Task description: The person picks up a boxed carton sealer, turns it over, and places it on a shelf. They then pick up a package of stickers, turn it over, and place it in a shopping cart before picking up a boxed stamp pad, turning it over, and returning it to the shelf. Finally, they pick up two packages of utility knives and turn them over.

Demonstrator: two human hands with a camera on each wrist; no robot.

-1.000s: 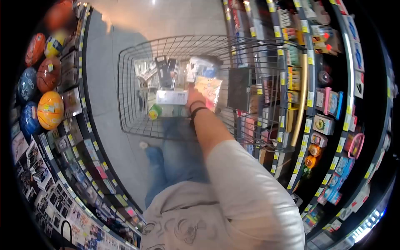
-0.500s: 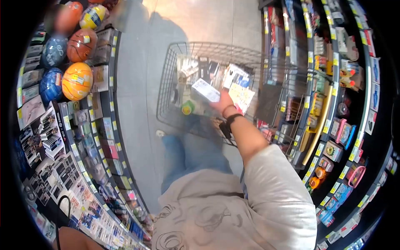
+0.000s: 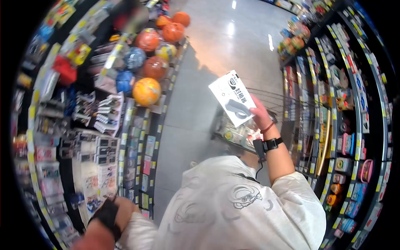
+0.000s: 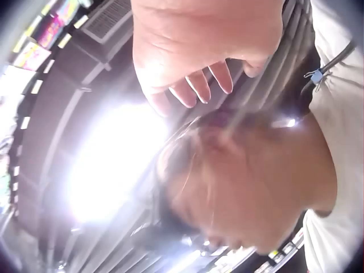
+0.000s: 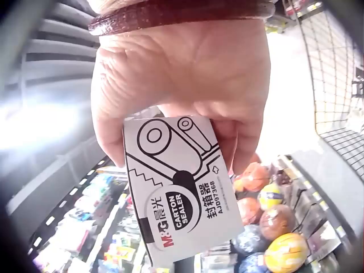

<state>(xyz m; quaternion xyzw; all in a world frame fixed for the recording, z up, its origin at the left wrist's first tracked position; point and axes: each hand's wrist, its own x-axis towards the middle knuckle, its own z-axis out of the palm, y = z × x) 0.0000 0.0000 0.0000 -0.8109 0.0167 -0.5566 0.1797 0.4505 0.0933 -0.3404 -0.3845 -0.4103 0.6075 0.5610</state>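
My right hand (image 3: 261, 116) holds up a white carton sealer box (image 3: 233, 98), above the wire shopping cart (image 3: 323, 146). A printed picture of a dark tape dispenser faces the head camera. In the right wrist view, thumb and fingers grip opposite sides of the box (image 5: 182, 199), whose end reads "CARTON SEALER". Low on the left in the head view is my left hand (image 3: 125, 210), near the shirt. Its fingers (image 4: 198, 85) hang loosely curled around nothing in the left wrist view, in front of the person's head.
Packaged goods lie in the cart, partly hidden by the box and right arm. Shelves (image 3: 354, 104) of small items run along the right side. Several balls (image 3: 146, 91) sit on the left shelving, with bare grey floor (image 3: 175, 137) between the two sides.
The right hand has lifted the box out of the cart toward the head camera, turning its printed face into view. My left hand has come into view at the lower left.
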